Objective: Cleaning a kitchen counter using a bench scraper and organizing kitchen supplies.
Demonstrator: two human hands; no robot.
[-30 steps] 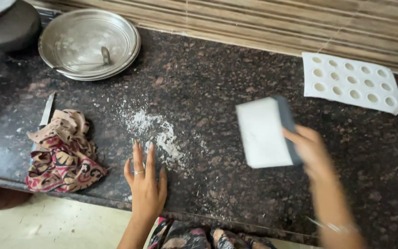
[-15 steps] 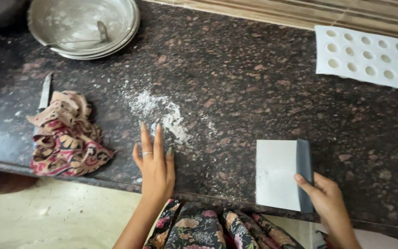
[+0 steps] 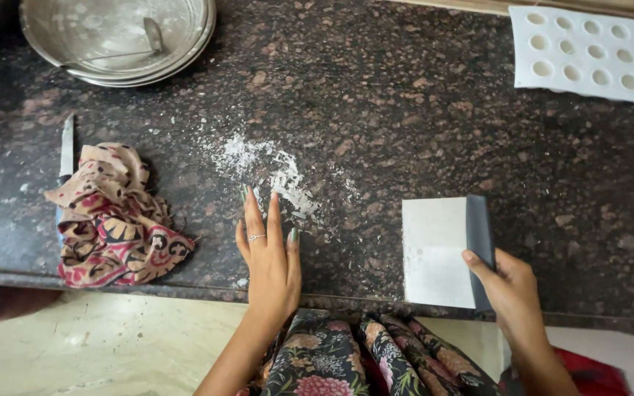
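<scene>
On the dark speckled counter (image 3: 420,125) I see my two hands near the front edge. My left hand (image 3: 269,257) lies flat on the stone with the fingers straight and together. It holds nothing. Its fingertips touch the near end of a patch of white powder (image 3: 269,170) spread on the counter. There is a ring on one finger.

My right hand (image 3: 511,282) is to the right, near the edge. It grips a flat white scraper (image 3: 438,249) with a dark handle strip along its right side. My thumb is on top of the dark strip and the other fingers are under it, so I cannot see them. The scraper lies low over the counter, a little right of the powder and not touching it.

To the left lies a crumpled cloth (image 3: 115,220) with red and tan patterns. A small knife (image 3: 66,150) pokes out from behind it. Far left sits a round metal plate (image 3: 122,37). Far right lies a white tray (image 3: 588,55) with round dips.
</scene>
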